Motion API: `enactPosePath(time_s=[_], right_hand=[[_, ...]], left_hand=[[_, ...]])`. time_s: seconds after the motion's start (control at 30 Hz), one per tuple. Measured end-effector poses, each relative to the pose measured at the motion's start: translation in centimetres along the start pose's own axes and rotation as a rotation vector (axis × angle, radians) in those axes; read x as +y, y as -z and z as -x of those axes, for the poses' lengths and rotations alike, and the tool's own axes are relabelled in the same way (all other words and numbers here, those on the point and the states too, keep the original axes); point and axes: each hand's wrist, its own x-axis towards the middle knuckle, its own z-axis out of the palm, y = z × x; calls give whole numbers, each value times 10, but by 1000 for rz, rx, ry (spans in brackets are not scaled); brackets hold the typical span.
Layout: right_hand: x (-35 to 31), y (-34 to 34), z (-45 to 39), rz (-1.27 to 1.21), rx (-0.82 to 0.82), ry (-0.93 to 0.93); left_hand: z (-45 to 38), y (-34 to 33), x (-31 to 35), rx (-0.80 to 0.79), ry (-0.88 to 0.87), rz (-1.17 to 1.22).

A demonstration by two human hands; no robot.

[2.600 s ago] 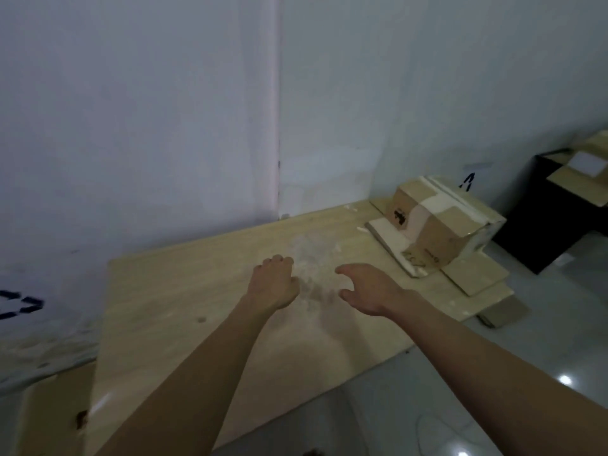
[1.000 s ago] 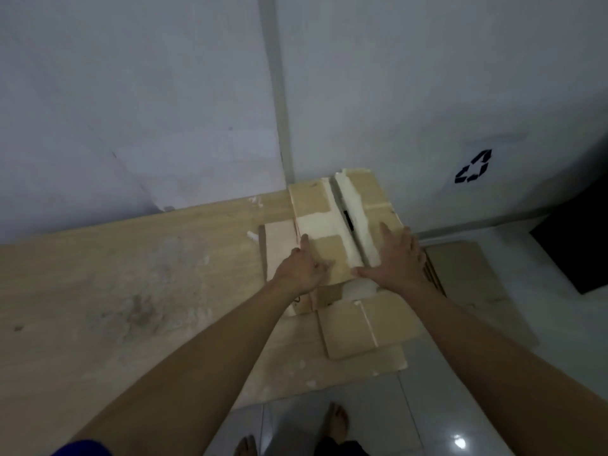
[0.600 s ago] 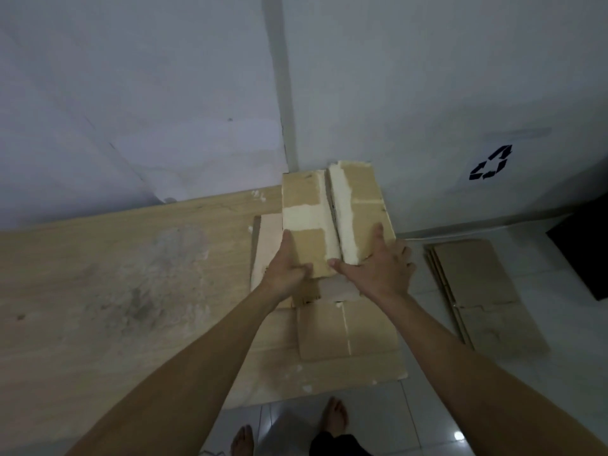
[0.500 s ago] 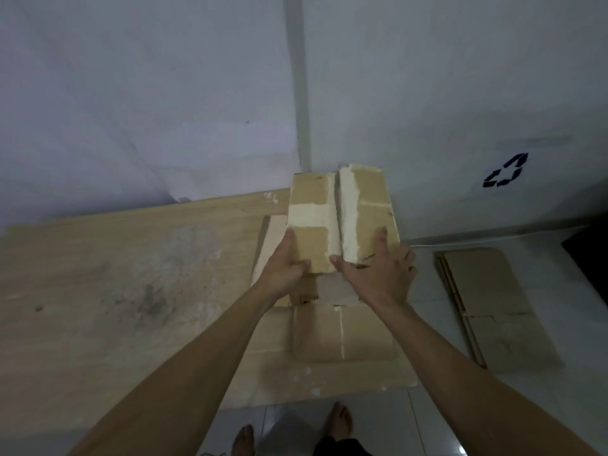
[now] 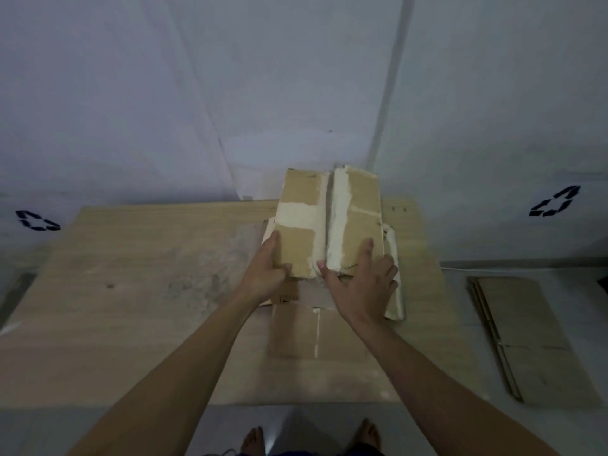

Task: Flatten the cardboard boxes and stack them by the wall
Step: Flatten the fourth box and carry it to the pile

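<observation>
Hands have lifted the cardboard box [image 5: 329, 225] from the worktop [image 5: 138, 291]: our left hand [image 5: 268, 271] grips its left flap, our right hand [image 5: 360, 284] its right flap, thumbs at the middle seam. Flattened boxes [image 5: 533, 340] lie right of our hands, so we judge flattening comes next.

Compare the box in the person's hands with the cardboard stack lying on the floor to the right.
The taped cardboard box still has volume, its top flaps meeting at a seam; the flattened cardboard stack lies flat in layers. The box sits on the wooden board, held by the left hand and right hand; the stack rests untouched on the floor. The box shows pale torn tape strips; the stack looks plain. Both are brown cardboard.
</observation>
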Motion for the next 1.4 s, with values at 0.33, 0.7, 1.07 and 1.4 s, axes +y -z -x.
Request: enactPosePath(time_s=[0.33,0.7,1.07,1.4], right_hand=[[-127,-88,101,-1,-184,150],[-130,-109,118,198,-249,450],[-136,-77,94,327,-20,781],[-85,-53,59,395,-404,281]], left_hand=[[35,143,-141,100,70,-8],[20,138,-178,-116,102,-398],[4,100,-156,-101,161,-675],[8,84,-147,-84,207,-649]])
